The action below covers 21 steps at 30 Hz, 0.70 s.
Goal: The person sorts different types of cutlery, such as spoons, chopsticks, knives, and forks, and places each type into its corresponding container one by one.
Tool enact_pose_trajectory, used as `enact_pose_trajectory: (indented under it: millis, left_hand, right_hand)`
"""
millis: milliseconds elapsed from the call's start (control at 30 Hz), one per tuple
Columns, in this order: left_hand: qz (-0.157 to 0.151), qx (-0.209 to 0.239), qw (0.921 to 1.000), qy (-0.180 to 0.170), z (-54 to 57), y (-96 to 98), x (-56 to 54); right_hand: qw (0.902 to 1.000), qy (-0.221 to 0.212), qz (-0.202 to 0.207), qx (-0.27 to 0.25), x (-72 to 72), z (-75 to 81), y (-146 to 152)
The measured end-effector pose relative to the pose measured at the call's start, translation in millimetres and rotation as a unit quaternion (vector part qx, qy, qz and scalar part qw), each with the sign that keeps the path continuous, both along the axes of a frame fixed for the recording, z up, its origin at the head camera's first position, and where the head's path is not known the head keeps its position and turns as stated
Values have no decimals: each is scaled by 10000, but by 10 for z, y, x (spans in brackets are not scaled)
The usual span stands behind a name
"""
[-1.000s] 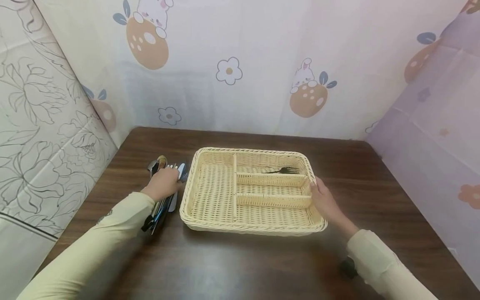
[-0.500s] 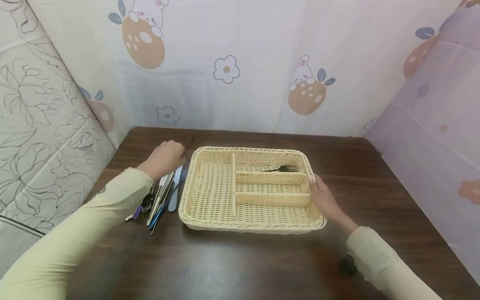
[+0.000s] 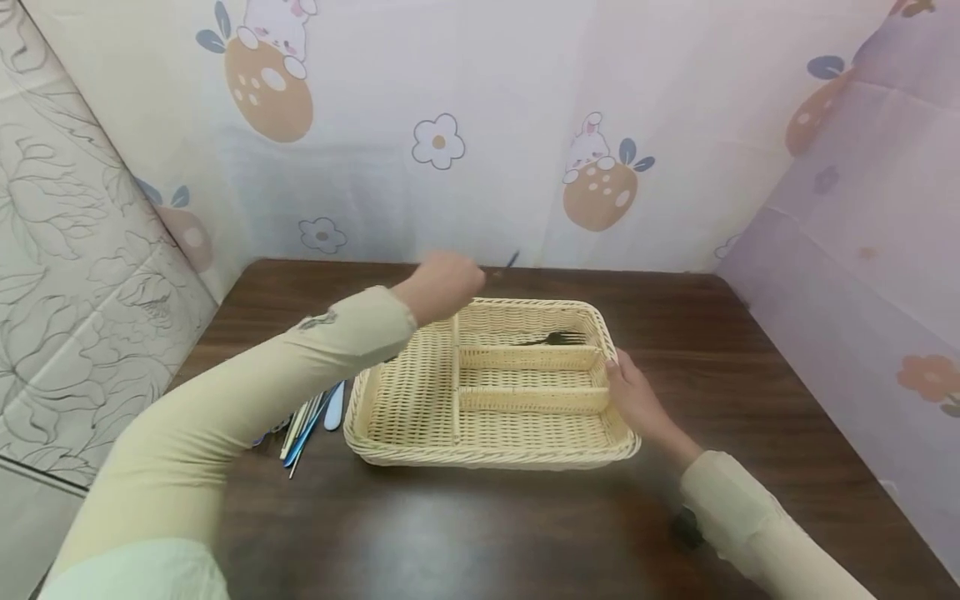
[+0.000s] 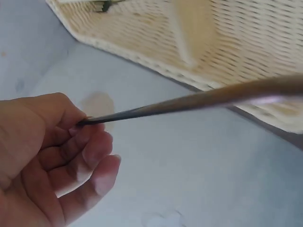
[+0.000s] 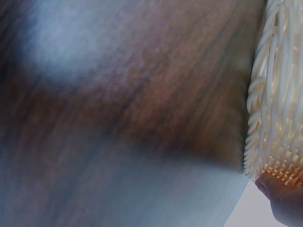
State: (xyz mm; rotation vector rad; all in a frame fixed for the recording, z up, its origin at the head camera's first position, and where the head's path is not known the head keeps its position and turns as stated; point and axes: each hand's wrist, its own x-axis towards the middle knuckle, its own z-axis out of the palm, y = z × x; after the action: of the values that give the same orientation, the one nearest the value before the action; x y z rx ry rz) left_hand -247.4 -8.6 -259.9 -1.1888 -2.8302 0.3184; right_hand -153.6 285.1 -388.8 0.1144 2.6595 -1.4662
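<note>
My left hand is raised over the back rim of the wicker cutlery basket. Between thumb and fingertips it pinches a slim metal utensil; its far end is blurred in the head view, so its kind cannot be told. My right hand holds the basket's right end, thumb over the rim, as the right wrist view also shows. One dark fork lies in the back right compartment. The left forearm hides part of the basket's left compartment.
Left of the basket, a pile of cutlery lies partly under the left sleeve, including a light-handled piece and blue sticks. Everything stands on a dark wooden table. Patterned cloth hangs along the back and sides.
My left hand has lifted a slim utensil from the cutlery pile and carried it up and right over the basket's back rim. The right hand has kept its hold on the basket.
</note>
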Motion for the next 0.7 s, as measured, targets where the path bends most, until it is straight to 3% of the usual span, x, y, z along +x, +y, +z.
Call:
enact_pose_trajectory:
  millis: [133,267,467,700]
  left_hand:
    - [-594,-395,9965,432,-107,364,-4]
    - [-1052,-762,9872,925,-283,640,-22]
    - [-1250,-1353,9746,1271,-552,915,-96]
    - [-1554,-2106,9542,1448,-758,1144,-187]
  right_hand:
    - [10000,-1,-53,-45,2,-6,0]
    - [9999,-18,-108,-38,-5,-20,-9]
    - [9998,3,-164,-115,-12,-29,-30]
    - [9995,191,-185,-196,3,-40,-22]
